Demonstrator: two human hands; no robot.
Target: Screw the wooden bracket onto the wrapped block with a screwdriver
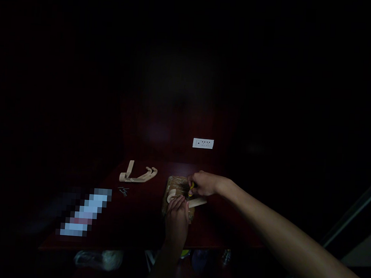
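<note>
With the right hand [199,183], pinching a yellow-handled tool [191,190] above a pale wooden strip [197,202], with its tip too dark to make out. With the left hand [178,212], pressing fingers side by side onto the strip near its curled end; cannot tell whether gripping. Resting on a worn board [178,181], but jutting past its right edge. Set back from the front edge of the dark red table [128,226]. Divided by broad tabletop from thin nails or screws [124,190] at left and, just behind, a bent wooden piece [138,179]. Facing a white socket panel [203,143].
</note>
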